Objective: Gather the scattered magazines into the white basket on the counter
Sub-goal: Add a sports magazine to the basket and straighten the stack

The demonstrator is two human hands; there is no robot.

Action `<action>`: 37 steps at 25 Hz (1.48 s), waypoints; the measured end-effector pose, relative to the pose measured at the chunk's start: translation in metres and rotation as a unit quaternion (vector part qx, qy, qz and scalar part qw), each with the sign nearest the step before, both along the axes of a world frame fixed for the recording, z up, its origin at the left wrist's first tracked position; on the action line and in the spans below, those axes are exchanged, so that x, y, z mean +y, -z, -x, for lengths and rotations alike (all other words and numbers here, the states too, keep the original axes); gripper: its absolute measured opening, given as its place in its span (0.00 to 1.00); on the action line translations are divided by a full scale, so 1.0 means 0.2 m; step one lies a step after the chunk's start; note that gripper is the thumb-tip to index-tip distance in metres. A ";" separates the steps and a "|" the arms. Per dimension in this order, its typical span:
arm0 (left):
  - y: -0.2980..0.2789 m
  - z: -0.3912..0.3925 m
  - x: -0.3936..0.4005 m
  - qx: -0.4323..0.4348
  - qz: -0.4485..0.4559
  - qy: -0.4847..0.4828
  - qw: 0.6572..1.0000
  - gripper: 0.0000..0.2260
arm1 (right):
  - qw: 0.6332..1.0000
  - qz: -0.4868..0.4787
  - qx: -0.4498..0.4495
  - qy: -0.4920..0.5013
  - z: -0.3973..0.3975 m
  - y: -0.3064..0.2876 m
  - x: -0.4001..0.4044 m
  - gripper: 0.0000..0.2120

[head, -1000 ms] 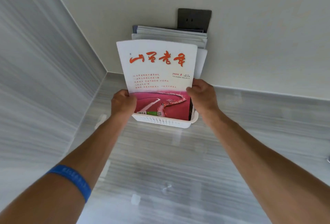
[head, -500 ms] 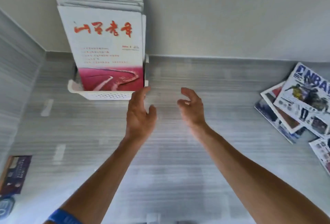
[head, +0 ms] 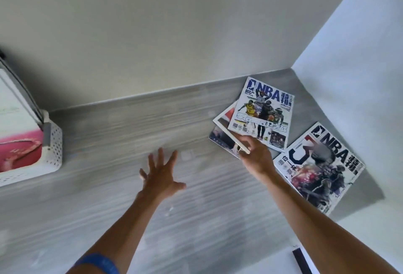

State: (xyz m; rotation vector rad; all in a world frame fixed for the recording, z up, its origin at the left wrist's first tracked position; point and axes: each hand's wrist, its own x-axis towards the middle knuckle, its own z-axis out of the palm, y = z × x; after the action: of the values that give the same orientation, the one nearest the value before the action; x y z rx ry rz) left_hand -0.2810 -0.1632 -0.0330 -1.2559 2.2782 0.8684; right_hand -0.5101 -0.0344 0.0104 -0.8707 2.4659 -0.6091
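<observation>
Right hand [head: 255,153] grips the stacked magazines [head: 261,112] – another magazine [head: 322,164] just beside; left hand [head: 161,175] splayed, empty.

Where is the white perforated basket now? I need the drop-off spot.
In the head view, the white perforated basket sits at the far left edge of the grey counter, holding upright magazines.

Both forearms were bare, with no sleeves reaching into view. The left arm wore a bright blue wristband [head: 98,262], a smooth band low on the forearm; the right arm wore nothing.
</observation>
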 end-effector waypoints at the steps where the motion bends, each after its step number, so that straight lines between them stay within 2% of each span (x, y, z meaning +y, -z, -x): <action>1: 0.01 0.03 -0.02 -0.029 0.001 -0.001 1.000 0.51 | 1.000 -0.009 0.022 -0.015 0.07 0.00 0.00 0.23; 4: 0.05 0.06 -0.02 -0.081 0.016 0.028 0.996 0.57 | 0.994 -0.051 0.066 -0.072 0.24 0.05 -0.06 0.29; 7: 0.10 0.06 -0.01 -0.078 0.033 0.034 0.996 0.57 | 0.978 -0.106 0.137 -0.119 0.38 0.13 -0.16 0.39; 9: 0.11 0.06 -0.02 -0.073 0.037 0.028 0.996 0.58 | 0.969 -0.155 0.137 -0.135 0.42 0.22 -0.21 0.45; 11: 0.12 0.06 -0.03 -0.074 0.038 0.027 0.996 0.58 | 0.965 -0.183 0.117 -0.145 0.35 0.30 -0.19 0.49; 15: 0.10 0.08 -0.02 -0.086 0.041 0.038 0.995 0.58 | 0.963 -0.136 0.100 -0.212 -0.03 0.35 -0.09 0.54; 17: 0.05 0.11 -0.04 -0.095 0.042 0.032 0.994 0.52 | 0.953 -0.133 0.081 -0.261 -0.26 0.35 -0.03 0.53; 20: -0.03 0.14 -0.07 -0.034 0.062 -0.066 0.995 0.30 | 0.932 -0.141 0.055 -0.328 -0.58 0.33 0.06 0.49; 22: -0.04 0.12 0.01 0.014 0.077 -0.170 0.982 0.22 | 0.922 -0.141 0.032 -0.360 -0.75 0.30 0.11 0.48; 24: 0.01 0.07 0.12 0.046 0.057 -0.288 0.955 0.19 | 0.912 -0.137 0.029 -0.385 -0.86 0.28 0.15 0.48; 27: 0.02 -0.04 0.10 0.135 -0.057 -0.455 0.878 0.16 | 0.885 -0.145 0.024 -0.441 -0.93 0.25 0.20 0.50; 28: 0.01 -0.08 0.07 0.164 -0.100 -0.468 0.863 0.14 | 0.879 -0.137 0.033 -0.456 -0.93 0.24 0.20 0.49; 30: -0.02 -0.13 0.09 0.199 -0.137 -0.430 0.870 0.09 | 0.868 -0.136 -0.010 -0.477 -0.92 0.20 0.22 0.48; 31: -0.04 -0.15 0.13 0.217 -0.131 -0.416 0.873 0.07 | 0.866 -0.129 -0.034 -0.481 -0.92 0.18 0.23 0.47; 33: -0.05 -0.21 0.23 0.278 -0.136 -0.430 0.848 0.07 | 0.877 -0.107 -0.137 -0.448 -0.92 0.14 0.25 0.42; 35: -0.03 -0.36 0.26 0.329 -0.127 -0.454 0.819 0.07 | 0.904 -0.046 -0.257 -0.340 -0.91 0.10 0.19 0.38; 37: -0.03 -0.54 0.21 0.368 -0.121 -0.458 0.800 0.06 | 0.949 0.023 -0.246 -0.197 -0.88 0.08 0.07 0.37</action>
State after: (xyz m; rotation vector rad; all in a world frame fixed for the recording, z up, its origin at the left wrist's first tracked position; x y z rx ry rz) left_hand -0.1724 -0.1202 -0.0270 -2.1991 1.7816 2.2319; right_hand -0.3335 -0.0196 -0.0059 -1.0458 1.7785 -0.6448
